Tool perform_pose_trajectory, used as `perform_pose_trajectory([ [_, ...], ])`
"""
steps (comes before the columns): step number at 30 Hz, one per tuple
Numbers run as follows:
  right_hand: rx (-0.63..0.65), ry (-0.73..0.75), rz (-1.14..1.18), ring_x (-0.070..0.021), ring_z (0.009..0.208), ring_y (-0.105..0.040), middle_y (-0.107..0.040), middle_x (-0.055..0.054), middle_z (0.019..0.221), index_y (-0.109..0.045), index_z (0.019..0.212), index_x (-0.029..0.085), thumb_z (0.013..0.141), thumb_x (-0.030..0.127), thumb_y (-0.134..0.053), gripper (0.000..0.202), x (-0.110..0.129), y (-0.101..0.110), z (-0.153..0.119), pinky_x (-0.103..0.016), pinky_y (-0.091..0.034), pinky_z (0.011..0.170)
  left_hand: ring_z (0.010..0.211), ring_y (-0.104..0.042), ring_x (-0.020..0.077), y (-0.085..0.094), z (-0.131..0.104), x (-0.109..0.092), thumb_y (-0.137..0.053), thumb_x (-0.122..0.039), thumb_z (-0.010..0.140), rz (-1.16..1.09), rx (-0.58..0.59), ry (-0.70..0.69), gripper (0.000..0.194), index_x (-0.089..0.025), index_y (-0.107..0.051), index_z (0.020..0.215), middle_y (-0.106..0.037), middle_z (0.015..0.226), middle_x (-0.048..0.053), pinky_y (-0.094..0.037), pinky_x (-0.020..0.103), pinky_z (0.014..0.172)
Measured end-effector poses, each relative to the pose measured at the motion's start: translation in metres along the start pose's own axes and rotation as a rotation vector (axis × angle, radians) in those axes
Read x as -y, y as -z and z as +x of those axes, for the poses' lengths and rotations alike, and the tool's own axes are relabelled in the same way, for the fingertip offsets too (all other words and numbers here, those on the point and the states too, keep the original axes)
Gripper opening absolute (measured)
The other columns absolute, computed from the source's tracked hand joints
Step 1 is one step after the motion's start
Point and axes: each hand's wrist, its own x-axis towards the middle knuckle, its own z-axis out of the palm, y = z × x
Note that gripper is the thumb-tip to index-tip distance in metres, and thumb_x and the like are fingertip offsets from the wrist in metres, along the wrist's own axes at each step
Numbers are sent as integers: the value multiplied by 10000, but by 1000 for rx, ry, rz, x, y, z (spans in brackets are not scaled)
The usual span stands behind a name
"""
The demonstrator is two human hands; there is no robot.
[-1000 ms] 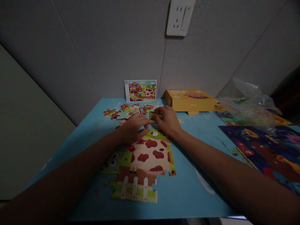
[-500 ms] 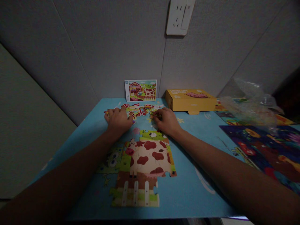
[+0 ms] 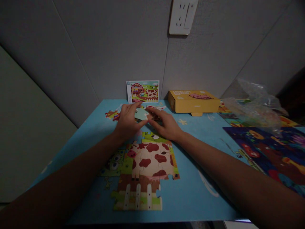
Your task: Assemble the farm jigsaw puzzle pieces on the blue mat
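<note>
My left hand is curled with thumb and fingers around a pale green puzzle piece. Close beside it, my right hand pinches a brownish puzzle piece; whether the two pieces touch I cannot tell. Both hands are above the far part of the table, and they hide most of the loose pieces there. A few loose puzzle pieces show left of my left hand. Nearer to me lies a partly joined cow puzzle, with a white fence along its bottom edge.
A farm picture card leans on the wall at the back. Right of it stands a yellow puzzle box. Clear plastic bags and a dark colourful puzzle lie on the right of the blue table.
My left hand has moved right from the loose pieces at the left, and my hands are now close together. The pale green piece has come into view between them.
</note>
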Motion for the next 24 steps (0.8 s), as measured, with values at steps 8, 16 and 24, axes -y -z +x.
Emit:
perform_pose_trajectory([
  [8, -138, -161, 36, -176, 905, -663, -743, -43, 1078, -706, 1179, 233, 905, 295, -586, 305, 1, 1, 1, -305, -491, 852, 1164, -514, 284, -3, -1, 2, -694, -311, 777, -52, 48, -51, 577, -156, -511, 1302, -608, 1287, 103, -396, 434, 1049],
  [16, -125, -345, -378, -299, 1152, -545, -695, -138, 1115, -793, 931, 184, 841, 229, -618, 201, -18, 3, 4, -468, -365, 1023, 1124, -509, 287, -4, -1, 6, -716, -262, 771, -31, 17, -43, 571, -147, -527, 1297, -628, 1250, 101, -418, 450, 1025],
  [24, -36, -66, 108, -175, 732, -607, -683, -54, 905, -514, 1354, 149, 872, 349, -584, 527, 0, -4, -1, -317, -484, 713, 1114, -484, 264, -8, -6, 2, -738, -253, 766, -131, 85, -283, 640, -171, -483, 1347, -611, 1232, 107, -433, 431, 1021],
])
